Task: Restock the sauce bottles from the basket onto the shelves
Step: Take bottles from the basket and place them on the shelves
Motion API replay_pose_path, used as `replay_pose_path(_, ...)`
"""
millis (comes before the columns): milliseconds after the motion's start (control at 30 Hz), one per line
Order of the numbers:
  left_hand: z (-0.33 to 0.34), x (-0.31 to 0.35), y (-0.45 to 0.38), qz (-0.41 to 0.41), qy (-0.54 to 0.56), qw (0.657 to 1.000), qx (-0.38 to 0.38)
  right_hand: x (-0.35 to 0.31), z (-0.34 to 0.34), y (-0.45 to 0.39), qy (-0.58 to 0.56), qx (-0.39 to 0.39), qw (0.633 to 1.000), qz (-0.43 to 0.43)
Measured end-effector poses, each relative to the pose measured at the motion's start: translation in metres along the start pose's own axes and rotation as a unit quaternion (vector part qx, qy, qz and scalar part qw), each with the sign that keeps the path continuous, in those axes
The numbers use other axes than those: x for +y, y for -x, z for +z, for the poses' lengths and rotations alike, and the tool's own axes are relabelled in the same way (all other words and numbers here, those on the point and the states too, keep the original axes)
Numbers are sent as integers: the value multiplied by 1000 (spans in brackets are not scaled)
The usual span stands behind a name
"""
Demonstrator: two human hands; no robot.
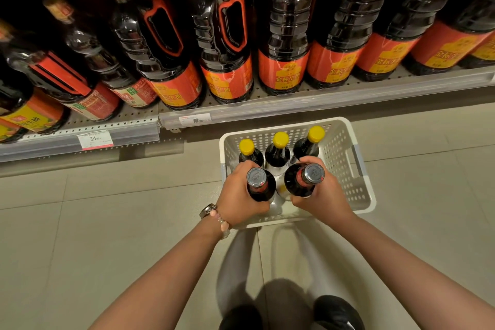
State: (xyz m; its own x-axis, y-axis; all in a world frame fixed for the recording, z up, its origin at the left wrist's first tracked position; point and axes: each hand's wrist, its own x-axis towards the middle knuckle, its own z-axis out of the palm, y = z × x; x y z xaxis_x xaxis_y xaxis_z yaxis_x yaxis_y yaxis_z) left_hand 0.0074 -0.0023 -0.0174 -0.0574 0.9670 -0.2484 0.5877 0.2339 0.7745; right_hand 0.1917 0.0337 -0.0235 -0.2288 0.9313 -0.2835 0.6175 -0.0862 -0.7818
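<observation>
Lifting two at once: left hand [242, 190] is wrapped round the shoulder of one silver-capped bottle [260, 184], right hand [320, 190] round the other silver-capped bottle [304, 179], both clamped firm. Both bottles sit upright over the near half of the white basket [359, 190] on the floor; can't tell if their bases are clear of it yet. Best to pull straight up, keep them apart so the glass doesn't knock, and clear the rim before swinging toward the shelf [308, 107]. Three yellow-capped bottles [280, 149] stand in the far row, just beyond the knuckles, easy to clip on the way out. Shelf front looks packed with big jugs [222, 43], so a gap needs finding first.
</observation>
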Motion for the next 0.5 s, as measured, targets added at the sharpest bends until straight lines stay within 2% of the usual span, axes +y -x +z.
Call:
replay_pose_path(133,-16,19,9,-1,16,1000,17,-31,-21,8,18,12,999,-33)
replay_pose_path(367,-69,75,25,9,52,998,38,-95,-66,30,27,1,999,-17)
replay_pose_path(500,-102,114,35,23,58,997,53,-135,-95,43,16,1,999,-38)
